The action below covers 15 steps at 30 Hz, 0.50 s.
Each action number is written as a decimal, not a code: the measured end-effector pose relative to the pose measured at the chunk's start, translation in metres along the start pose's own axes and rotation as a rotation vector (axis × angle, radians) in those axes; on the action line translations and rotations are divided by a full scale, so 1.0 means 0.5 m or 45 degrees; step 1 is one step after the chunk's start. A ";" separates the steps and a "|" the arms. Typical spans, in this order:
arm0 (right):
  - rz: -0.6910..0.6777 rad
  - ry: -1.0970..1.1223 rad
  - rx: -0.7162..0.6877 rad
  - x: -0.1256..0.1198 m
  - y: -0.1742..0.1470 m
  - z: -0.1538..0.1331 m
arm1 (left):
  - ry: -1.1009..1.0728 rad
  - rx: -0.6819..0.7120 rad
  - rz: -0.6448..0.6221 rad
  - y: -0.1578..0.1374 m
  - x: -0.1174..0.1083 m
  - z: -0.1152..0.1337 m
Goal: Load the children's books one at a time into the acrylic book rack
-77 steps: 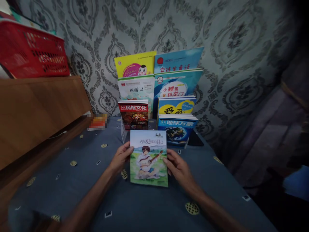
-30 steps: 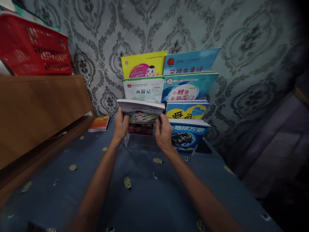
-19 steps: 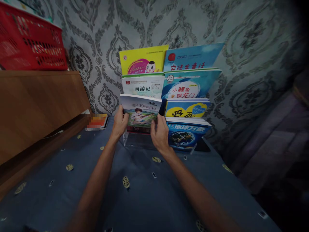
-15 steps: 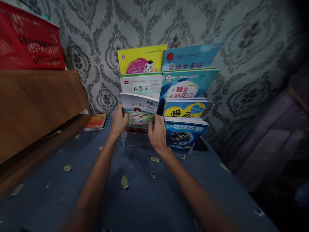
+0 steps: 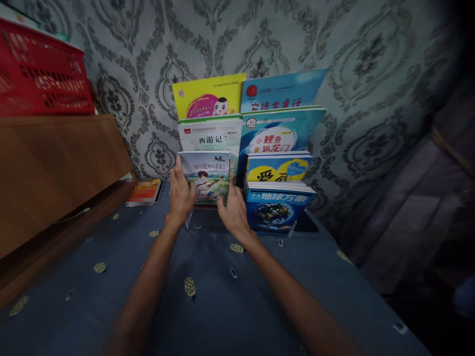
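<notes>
Guitar book stands at the near left of the clear rack, in front of the white book. From my end I see it between both hands. The left hand has its thumb on the cover and its fingers round the left edge; I read that as a pinch, though the fingertips behind are hidden. The right hand sets its thumb by the cover's lower right and its fingers along the right edge; I cannot tell whether they pinch or only steady it.

What worries me is the book's foot: a reddish strip shows just below it, so the lower edge may catch there, and pressing down could bend the pages. Letting go of one side too soon might tip it toward the near blue cloth. The right knuckles are close to the globe book; swinging wide could knock it askew or shift the rack.
</notes>
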State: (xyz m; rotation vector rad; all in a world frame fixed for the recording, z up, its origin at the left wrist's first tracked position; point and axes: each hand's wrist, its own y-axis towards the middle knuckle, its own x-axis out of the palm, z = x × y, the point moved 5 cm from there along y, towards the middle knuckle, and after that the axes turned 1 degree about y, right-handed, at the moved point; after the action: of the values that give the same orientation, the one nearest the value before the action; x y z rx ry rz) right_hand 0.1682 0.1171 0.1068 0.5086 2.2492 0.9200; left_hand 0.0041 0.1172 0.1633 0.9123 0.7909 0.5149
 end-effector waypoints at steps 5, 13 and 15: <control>0.030 0.056 0.004 0.006 0.001 0.011 | -0.010 0.034 -0.046 0.026 0.000 0.015; 0.021 0.110 0.050 0.005 0.011 0.024 | 0.048 0.054 -0.031 0.045 0.001 0.010; 0.018 0.123 0.044 0.004 0.011 0.024 | 0.052 0.059 -0.026 0.042 0.001 0.006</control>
State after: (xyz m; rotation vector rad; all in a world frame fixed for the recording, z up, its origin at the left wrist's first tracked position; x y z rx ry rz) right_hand 0.1757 0.1277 0.1036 0.5055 2.3547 0.9325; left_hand 0.0055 0.1271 0.1823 0.9381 0.8512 0.5001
